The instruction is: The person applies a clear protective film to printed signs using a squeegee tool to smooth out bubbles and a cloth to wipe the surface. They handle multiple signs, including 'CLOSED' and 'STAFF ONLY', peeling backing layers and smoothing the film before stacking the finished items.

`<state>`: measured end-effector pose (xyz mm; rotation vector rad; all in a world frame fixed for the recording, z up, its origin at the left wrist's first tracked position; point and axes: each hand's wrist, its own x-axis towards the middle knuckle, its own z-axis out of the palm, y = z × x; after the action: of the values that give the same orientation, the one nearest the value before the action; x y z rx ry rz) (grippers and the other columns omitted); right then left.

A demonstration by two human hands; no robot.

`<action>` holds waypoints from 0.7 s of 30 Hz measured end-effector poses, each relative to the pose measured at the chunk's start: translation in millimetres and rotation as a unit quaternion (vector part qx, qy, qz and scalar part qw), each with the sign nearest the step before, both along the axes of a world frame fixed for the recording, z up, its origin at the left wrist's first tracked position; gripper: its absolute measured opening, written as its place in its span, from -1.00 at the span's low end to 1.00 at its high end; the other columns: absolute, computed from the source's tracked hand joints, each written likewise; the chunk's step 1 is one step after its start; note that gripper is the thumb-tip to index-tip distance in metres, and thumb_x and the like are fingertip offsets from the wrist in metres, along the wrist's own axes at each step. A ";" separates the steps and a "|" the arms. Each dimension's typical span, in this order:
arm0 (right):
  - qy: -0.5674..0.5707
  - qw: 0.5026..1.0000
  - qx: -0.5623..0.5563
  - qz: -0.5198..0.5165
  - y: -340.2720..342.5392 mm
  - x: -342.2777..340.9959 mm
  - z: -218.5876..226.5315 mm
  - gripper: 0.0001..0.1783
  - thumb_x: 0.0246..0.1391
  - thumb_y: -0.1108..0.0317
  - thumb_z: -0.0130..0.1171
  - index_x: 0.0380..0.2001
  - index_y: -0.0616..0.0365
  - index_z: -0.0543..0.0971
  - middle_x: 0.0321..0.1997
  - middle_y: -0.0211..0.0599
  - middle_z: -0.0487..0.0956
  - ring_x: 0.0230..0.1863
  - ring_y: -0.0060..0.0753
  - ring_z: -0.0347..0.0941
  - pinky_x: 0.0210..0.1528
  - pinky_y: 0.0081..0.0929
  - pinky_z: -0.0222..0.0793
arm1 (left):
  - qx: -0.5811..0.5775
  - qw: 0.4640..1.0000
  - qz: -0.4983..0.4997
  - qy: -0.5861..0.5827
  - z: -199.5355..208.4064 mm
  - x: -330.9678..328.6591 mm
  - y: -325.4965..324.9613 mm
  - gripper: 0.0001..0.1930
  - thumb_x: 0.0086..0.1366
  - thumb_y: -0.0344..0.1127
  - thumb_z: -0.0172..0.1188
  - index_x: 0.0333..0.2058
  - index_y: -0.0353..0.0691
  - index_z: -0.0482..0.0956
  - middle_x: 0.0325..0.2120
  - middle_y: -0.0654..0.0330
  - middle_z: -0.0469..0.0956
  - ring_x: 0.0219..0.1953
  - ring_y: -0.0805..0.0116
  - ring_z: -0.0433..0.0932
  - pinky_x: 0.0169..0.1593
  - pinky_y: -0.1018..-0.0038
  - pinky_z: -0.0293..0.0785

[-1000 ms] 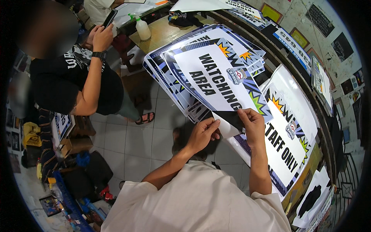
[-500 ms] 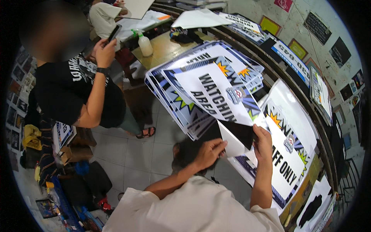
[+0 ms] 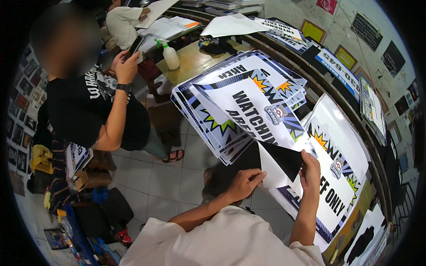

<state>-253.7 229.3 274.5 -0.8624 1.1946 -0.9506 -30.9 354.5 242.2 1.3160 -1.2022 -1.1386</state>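
Note:
A printed sign sheet (image 3: 248, 104) with dark lettering, a badge and colourful bursts lies tilted on a stack of similar signs. Its near corner is lifted and curled, showing a black triangle (image 3: 282, 158) beside a white flap (image 3: 273, 170). With thumb and fingers together, my left hand (image 3: 244, 184) pinches the flap's lower left edge. My right hand (image 3: 310, 170) grips the lifted corner at the right of the black triangle. Just right of it lies another printed sign (image 3: 330, 190), partly covered by my right forearm.
A person (image 3: 102, 102) in a black shirt stands at the left holding a phone (image 3: 134, 45). A spray bottle (image 3: 170, 56) stands on the table behind the sign stack (image 3: 208, 142). Beyond sits another person (image 3: 122, 24) in a light shirt. A cardboard box (image 3: 93, 177) is on the left.
The whole view has shifted slightly. The black triangle at the lifted corner shows a little larger, and both hands still pinch the sheet.

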 end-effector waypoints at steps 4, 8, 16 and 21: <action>-0.023 1.000 -0.008 0.010 9.8 -0.5 7.6 -0.79 0.30 0.20 0.26 -0.32 0.09 0.63 -0.40 -0.52 0.64 -0.48 -0.73 0.48 -0.48 -0.72 0.33 | -0.007 0.999 0.004 -0.041 -5.7 -5.2 2.1 -0.70 0.44 -0.19 0.18 -0.37 -0.34 0.61 -0.58 0.08 0.61 -0.56 0.37 0.59 -0.43 0.43 0.43; -0.042 0.999 -0.001 -0.002 17.8 10.9 10.3 -0.81 0.31 0.25 0.25 -0.27 0.16 0.65 -0.31 -0.42 0.67 -0.33 -0.65 0.54 -0.25 -0.67 0.40 | -0.057 0.996 0.055 -0.037 -9.3 -12.8 -5.3 -0.75 0.39 -0.23 0.20 -0.27 -0.36 0.58 -0.54 0.08 0.64 -0.55 0.33 0.59 -0.43 0.39 0.44; -0.041 0.998 -0.029 -0.024 33.4 33.1 22.2 -0.77 0.26 0.15 0.32 -0.37 0.05 0.65 -0.54 -0.72 0.49 -0.68 -0.87 0.16 -0.66 -0.75 0.00 | 0.008 0.986 0.165 0.033 13.9 6.2 -41.4 -0.45 0.42 0.14 0.20 -0.44 -0.33 0.50 -0.68 0.29 0.43 -0.60 0.55 0.39 -0.49 0.45 0.31; -0.041 0.998 -0.027 -0.033 35.0 36.5 24.4 -0.78 0.26 0.15 0.33 -0.35 0.04 0.65 -0.57 -0.75 0.44 -0.70 -0.85 0.10 -0.67 -0.73 -0.07 | 0.014 0.986 0.163 0.015 14.8 18.6 -40.1 -0.54 0.56 -0.03 -0.01 -0.37 -0.36 0.47 -0.53 0.12 0.41 -0.42 0.34 0.34 -0.26 0.34 0.29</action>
<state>-217.2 264.3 298.9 -0.8237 1.1370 -1.0653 -12.3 314.4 257.0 1.4504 -0.9093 -0.9371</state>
